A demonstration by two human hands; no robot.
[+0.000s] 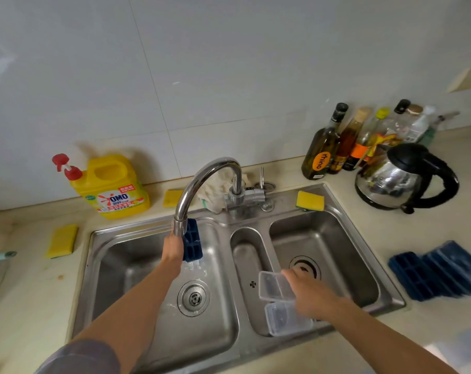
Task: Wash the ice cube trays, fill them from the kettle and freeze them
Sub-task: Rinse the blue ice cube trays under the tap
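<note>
My left hand (172, 248) grips a dark blue ice cube tray (192, 242) upright under the spout of the tap (202, 184), and water runs off it into the left basin (137, 265). My right hand (308, 288) holds a clear plastic lid (273, 286) over the narrow middle basin. A second clear lid (285, 318) lies just below it on the basin's front edge. Several more blue trays (436, 271) lie stacked on the counter at the right. The steel kettle (401, 178) with a black handle stands behind the right basin.
A yellow dish soap jug (112, 187) stands at the back left. Yellow sponges (62, 240) lie on the counter and one sponge (310, 201) on the sink rim. Oil and sauce bottles (345, 141) crowd the back right. A cloth (215, 190) sits behind the tap.
</note>
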